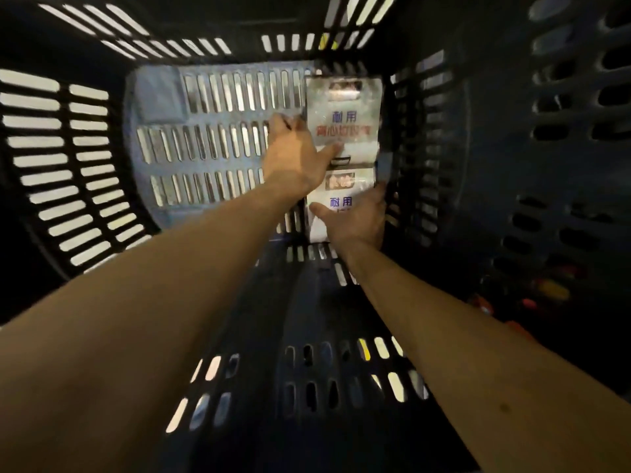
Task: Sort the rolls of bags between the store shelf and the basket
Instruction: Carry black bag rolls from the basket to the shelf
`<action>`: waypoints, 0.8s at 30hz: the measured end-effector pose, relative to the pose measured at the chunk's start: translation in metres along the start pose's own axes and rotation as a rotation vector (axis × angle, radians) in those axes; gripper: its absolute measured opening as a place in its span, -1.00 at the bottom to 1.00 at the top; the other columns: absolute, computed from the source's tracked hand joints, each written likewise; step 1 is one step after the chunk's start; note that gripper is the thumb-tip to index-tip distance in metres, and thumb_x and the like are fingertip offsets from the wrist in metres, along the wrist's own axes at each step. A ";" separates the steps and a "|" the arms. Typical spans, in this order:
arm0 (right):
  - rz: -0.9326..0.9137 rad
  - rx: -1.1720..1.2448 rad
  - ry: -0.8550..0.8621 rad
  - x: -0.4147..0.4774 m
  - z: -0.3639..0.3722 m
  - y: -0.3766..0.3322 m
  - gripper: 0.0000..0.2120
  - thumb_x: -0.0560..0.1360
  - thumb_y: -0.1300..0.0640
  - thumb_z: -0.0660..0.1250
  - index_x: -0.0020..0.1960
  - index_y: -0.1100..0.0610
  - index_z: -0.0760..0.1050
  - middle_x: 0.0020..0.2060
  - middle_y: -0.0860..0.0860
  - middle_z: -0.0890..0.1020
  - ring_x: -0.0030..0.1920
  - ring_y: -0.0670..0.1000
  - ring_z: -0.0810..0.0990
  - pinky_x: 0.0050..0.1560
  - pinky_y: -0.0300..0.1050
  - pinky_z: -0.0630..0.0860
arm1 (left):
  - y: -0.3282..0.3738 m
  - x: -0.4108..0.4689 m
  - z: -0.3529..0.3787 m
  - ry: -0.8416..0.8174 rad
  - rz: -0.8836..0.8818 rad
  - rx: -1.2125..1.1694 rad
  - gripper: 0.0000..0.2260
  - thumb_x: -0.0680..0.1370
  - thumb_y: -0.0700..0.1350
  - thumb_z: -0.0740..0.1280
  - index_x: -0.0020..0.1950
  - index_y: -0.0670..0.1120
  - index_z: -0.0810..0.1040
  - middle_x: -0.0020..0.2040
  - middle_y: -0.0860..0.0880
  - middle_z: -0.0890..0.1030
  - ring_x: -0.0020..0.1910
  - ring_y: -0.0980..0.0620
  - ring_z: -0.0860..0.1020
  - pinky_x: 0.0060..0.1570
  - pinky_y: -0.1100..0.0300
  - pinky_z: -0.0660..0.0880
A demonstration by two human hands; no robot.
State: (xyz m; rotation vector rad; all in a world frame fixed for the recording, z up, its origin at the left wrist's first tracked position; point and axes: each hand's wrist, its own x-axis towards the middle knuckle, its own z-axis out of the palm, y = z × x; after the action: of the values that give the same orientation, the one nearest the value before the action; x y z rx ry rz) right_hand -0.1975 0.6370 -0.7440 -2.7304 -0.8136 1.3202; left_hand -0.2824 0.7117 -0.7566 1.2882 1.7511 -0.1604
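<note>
Two flat packs of bag rolls lie end to end on the floor of the basket (211,148), along its wall at 3 o'clock. Their long axis runs from 12 to 6. The left hand (293,155) pinches the far pack (345,110) at its 9 o'clock edge, thumb on the face. The right hand (358,220) grips the near pack (341,196) across its width. The hands are apart, each on its own pack, so either can lift first.

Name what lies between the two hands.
Head view: only the far bag pack, held by the left hand, and the near bag pack, held by the right hand.
</note>
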 end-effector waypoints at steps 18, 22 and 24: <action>0.066 0.190 -0.043 -0.026 -0.038 0.001 -0.47 0.24 -0.07 0.56 0.16 0.01 0.52 0.10 0.05 0.62 0.06 0.10 0.62 0.03 0.12 0.59 | -0.023 -0.030 -0.063 0.038 -0.260 -0.814 -0.64 0.41 -0.26 0.46 -0.06 -0.01 0.30 -0.02 -0.07 0.57 -0.04 -0.07 0.64 -0.05 0.03 0.61; 0.084 0.163 -0.043 -0.062 -0.075 -0.012 -0.55 0.29 -0.10 0.52 0.12 -0.02 0.52 0.08 0.02 0.63 0.07 0.09 0.61 0.07 0.09 0.57 | -0.039 -0.072 -0.112 0.080 -0.313 -0.815 -0.62 0.36 -0.27 0.51 0.03 -0.11 0.38 -0.02 -0.09 0.62 -0.07 -0.05 0.65 -0.15 0.12 0.63; 0.056 0.148 -0.062 -0.080 -0.096 -0.018 -0.60 0.33 -0.07 0.51 0.12 -0.03 0.53 0.09 0.02 0.63 0.07 0.09 0.60 0.07 0.05 0.56 | -0.043 -0.100 -0.134 0.061 -0.336 -0.836 -0.58 0.31 -0.25 0.53 0.05 -0.21 0.40 0.00 -0.12 0.62 -0.04 -0.06 0.63 -0.04 0.01 0.61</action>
State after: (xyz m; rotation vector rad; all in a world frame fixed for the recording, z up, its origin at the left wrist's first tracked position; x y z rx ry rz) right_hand -0.1761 0.6369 -0.6197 -2.6287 -0.6197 1.4200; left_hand -0.3940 0.7016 -0.6253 0.3964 1.7779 0.3930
